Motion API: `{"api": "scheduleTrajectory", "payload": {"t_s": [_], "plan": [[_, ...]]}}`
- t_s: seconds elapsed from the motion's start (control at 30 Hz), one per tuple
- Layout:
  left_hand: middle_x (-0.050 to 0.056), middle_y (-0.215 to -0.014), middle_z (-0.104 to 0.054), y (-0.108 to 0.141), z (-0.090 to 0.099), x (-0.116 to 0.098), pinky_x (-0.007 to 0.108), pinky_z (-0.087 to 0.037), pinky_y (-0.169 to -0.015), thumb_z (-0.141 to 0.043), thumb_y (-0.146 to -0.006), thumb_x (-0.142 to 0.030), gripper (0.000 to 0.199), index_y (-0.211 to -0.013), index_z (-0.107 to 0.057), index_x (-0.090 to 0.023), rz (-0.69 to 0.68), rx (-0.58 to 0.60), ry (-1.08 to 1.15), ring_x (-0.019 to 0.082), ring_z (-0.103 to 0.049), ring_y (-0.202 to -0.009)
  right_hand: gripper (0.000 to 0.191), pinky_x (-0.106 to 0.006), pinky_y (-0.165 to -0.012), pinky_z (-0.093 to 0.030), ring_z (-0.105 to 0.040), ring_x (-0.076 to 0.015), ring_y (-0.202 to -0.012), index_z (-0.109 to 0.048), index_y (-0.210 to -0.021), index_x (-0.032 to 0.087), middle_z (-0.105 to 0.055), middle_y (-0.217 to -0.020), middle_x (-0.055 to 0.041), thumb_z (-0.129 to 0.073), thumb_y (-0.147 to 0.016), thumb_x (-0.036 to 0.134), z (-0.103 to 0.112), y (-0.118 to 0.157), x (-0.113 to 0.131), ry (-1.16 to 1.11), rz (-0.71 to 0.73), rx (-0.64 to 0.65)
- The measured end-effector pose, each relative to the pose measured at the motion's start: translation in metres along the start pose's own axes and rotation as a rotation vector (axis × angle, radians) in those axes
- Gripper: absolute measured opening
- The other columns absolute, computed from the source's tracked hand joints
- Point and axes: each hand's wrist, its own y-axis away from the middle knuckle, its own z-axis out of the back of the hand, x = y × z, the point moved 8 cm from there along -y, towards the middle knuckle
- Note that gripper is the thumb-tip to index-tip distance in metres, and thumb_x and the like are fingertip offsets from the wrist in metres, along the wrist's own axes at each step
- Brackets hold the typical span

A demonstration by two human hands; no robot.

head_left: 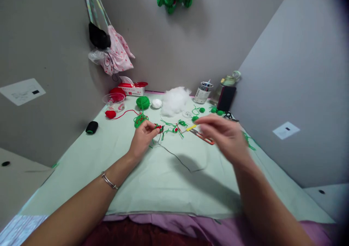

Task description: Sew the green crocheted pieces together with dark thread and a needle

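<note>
The left hand (143, 135) is pinching a small red-and-green knitted yarn piece (158, 127) between thumb and forefinger, the piece projecting just past the fingertips. The right hand (226, 135) is hovering above the work surface, thumb and fingers drawn near one another; motion blur is preventing any finding on whether they are grasping something, so I cannot tell.

A thin dark thread (174, 155) is trailing from the piece, sagging below the left fingertips and becoming too faint to trace beneath the right hand. In my judgement, hand-stitching is under way at the draw-through stage; the next move is probably calling for taking up this slack without twisting the piece.

Materials: a second red-and-green yarn piece (176, 129) is lying just right of the left fingertips, loose strands splaying. Beside it, nearer the right fingers, orange-handled metal snips (205, 138) are resting flat. Beyond the fingers of both hands, a fluffy white mound of fibre (176, 101) is spreading shapelessly, while a round, ridged ball of green yarn (143, 102) is sitting beyond the left fingers. A lightly creased pale-green table cover (136, 187) is lying beneath everything.
</note>
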Motion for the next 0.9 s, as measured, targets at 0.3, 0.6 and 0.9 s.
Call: {"api": "scheduleTrajectory", "payload": {"t_s": [0.3,0.6,0.9], "plan": [[-0.003,-0.074,-0.056,0.012,-0.017,0.002,0.027,-0.044,-0.072,-0.078,-0.074,-0.033,0.026,-0.078,-0.057,-0.019,-0.009,0.078,-0.041,0.014,-0.055,-0.073,0.018,-0.026,-0.063,-0.038,-0.057,-0.0156,-0.074,-0.069,-0.089,0.017,-0.062,-0.087,-0.0071,-0.062,-0.096,0.033,-0.097,-0.005,-0.026,0.646,0.145,0.095],[-0.003,-0.073,-0.054,0.009,-0.009,-0.002,0.026,-0.043,-0.070,-0.077,-0.072,-0.029,0.025,-0.075,-0.055,-0.019,-0.036,-0.009,-0.102,0.013,-0.053,-0.070,0.017,-0.023,-0.062,-0.041,-0.052,-0.0108,-0.066,-0.068,-0.080,0.016,-0.061,-0.079,-0.0028,-0.058,-0.093,0.019,-0.074,0.000,-0.010,0.058,-0.018,0.242],[-0.002,-0.079,-0.063,-0.002,-0.001,0.010,0.034,-0.052,-0.086,-0.082,-0.068,-0.031,0.031,-0.079,-0.057,-0.017,0.045,-0.011,0.070,0.017,-0.069,-0.081,0.018,-0.017,-0.063,-0.051,-0.065,-0.0092,-0.063,-0.077,-0.080,0.016,-0.072,-0.079,-0.0081,-0.069,-0.091,0.028,-0.081,0.059,0.055,-0.607,0.249,1.219]]}}
